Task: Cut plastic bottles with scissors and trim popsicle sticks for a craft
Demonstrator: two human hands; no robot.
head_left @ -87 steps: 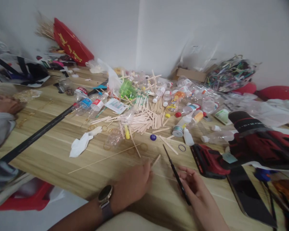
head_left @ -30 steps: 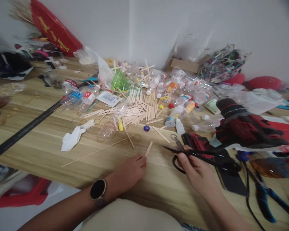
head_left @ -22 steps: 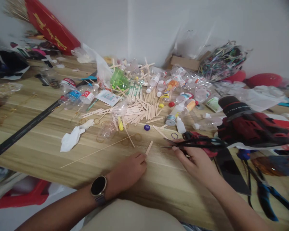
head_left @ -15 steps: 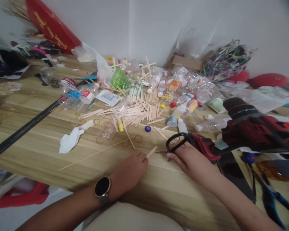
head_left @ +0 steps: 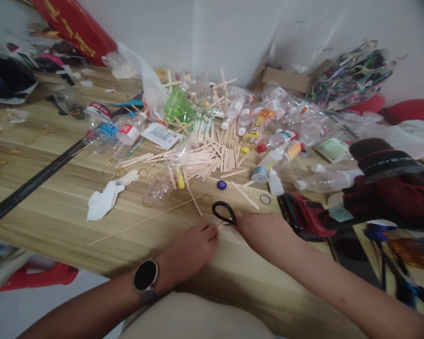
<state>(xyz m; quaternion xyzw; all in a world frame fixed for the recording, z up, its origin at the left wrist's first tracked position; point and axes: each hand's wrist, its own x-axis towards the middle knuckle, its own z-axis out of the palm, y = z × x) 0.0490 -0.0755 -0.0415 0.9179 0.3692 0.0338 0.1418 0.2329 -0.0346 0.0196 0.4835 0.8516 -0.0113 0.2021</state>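
Just in front of my body, my left hand (head_left: 196,242) is closed, pinching a wooden craft stick (head_left: 222,226) whose short end sticks out to the right. My right hand (head_left: 263,230) is wrapped around black-handled scissors (head_left: 222,205). One handle loop stands above the fingers; the blades are mostly hidden and blurred near the craft stick. Both hands are close together, low over the table. Just beyond my left fingertips, a thin stick (head_left: 195,198) leans against a clear plastic bottle (head_left: 160,186) with a yellow cap.
Loose craft sticks (head_left: 201,165) lie in a pile mid-table, with plastic bottles (head_left: 275,136) behind and right. A red and black power drill (head_left: 385,183) lies to the right. A long black bar (head_left: 35,181) and crumpled tissue (head_left: 104,200) are on the left. Pliers (head_left: 406,282) are at lower right.
My right hand has moved left with the scissors, up to the craft stick in my left hand. The scissors have turned, and less of the stick shows. The view has shifted slightly.
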